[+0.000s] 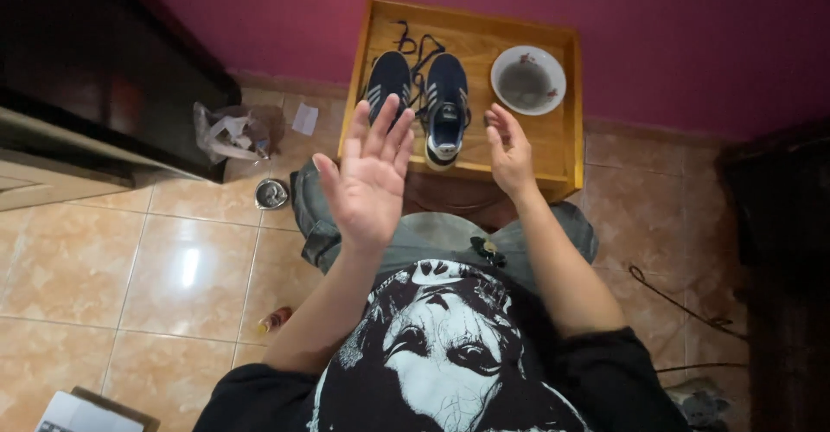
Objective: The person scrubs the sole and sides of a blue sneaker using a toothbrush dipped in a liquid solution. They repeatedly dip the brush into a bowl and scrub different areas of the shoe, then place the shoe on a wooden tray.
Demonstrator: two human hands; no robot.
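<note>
- The left hand [370, 177] is raised mid-frame, palm up and fingers spread, holding nothing; the right hand [510, 151] hovers open and empty, just short of the right shoe [446, 108].
- The step looks like a reach not yet landed: a grip would call for either hand to close on a shoe.
- Both dark blue shoes, the left shoe [388, 82] included, lie side by side on the wooden desk [566, 151], upper centre, long axes running up-down, toes toward the top edge (laces loose).
- A white bowl [528, 79] sits to their right.
</note>
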